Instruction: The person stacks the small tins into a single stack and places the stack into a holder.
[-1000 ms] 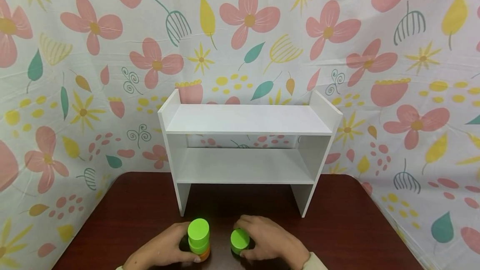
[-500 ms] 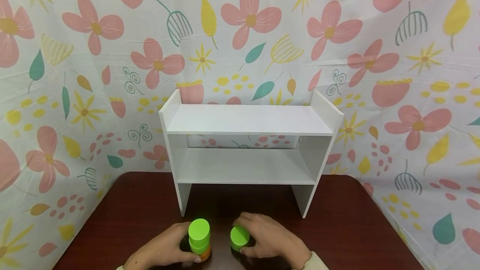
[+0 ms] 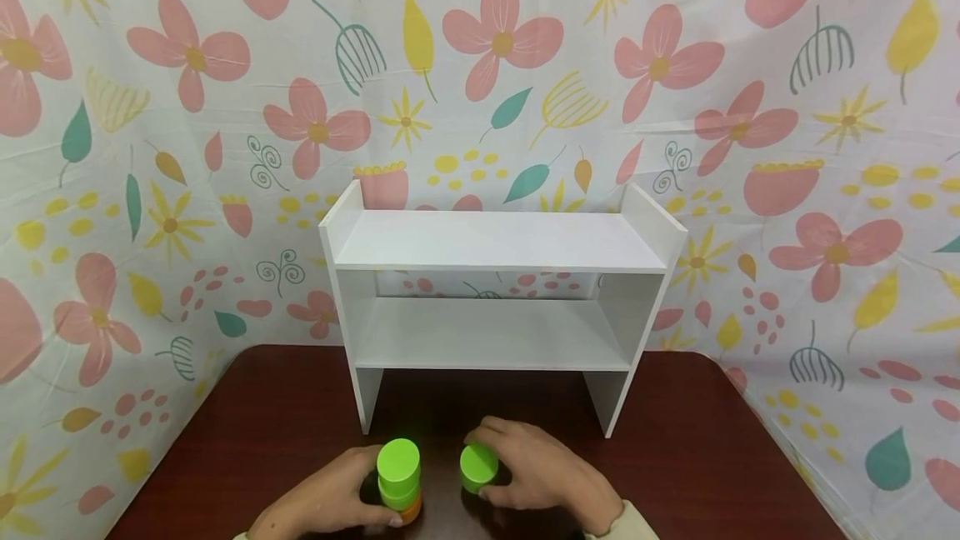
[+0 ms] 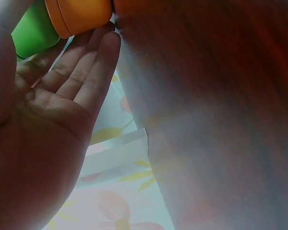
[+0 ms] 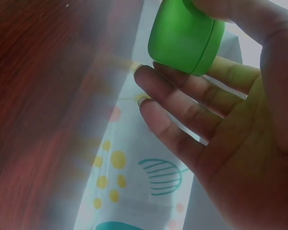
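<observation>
At the front of the table my left hand (image 3: 333, 490) grips a small stack: a green lidded jar (image 3: 398, 465) on top of an orange jar (image 3: 409, 512). The left wrist view shows the orange jar (image 4: 84, 17) at the table surface, with the green jar (image 4: 36, 32) resting against it and fingers behind both. To the right, my right hand (image 3: 540, 469) holds another green lidded jar (image 3: 478, 467) between thumb and fingers. In the right wrist view a gap shows between this green jar's base (image 5: 182, 38) and the table, and the lower fingers extend loosely below it.
A white two-tier shelf (image 3: 491, 332) stands on the dark red-brown table (image 3: 277, 407) just beyond the hands, its side panels rising past the upper board. Behind and at both sides hangs a flower-print cloth (image 3: 465, 132).
My right hand has moved slightly up and away from the body, and the green jar has risen with it. The left hand and its stack stay in place.
</observation>
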Tool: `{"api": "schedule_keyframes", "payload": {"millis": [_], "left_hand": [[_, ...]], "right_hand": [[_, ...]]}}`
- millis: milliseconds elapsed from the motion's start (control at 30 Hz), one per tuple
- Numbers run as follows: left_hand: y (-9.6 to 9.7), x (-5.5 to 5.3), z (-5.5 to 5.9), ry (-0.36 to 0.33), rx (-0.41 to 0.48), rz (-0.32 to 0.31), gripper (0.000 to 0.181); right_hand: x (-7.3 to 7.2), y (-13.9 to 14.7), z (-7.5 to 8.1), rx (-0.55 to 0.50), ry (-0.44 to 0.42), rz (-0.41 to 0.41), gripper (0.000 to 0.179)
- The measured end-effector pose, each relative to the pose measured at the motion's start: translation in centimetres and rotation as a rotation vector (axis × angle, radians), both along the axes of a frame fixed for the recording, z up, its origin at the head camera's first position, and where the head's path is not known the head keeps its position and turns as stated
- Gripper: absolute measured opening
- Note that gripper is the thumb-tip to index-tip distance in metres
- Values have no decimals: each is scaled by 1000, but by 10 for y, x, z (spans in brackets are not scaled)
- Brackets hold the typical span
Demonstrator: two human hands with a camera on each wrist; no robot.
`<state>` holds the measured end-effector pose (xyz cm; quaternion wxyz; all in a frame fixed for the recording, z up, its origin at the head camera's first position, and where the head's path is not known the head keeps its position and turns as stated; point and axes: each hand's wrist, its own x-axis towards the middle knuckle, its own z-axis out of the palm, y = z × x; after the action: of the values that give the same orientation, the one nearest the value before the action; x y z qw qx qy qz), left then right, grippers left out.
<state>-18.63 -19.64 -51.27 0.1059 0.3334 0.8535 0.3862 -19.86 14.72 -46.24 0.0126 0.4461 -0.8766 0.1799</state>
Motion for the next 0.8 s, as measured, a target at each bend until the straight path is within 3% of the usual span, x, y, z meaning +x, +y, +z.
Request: {"api": "schedule_keyframes", "payload": {"millis": [800], "left_hand": [[0,0,0,10,1,-5,60]], "right_hand": [[1,-5,10,-28,9,4,50]]}}
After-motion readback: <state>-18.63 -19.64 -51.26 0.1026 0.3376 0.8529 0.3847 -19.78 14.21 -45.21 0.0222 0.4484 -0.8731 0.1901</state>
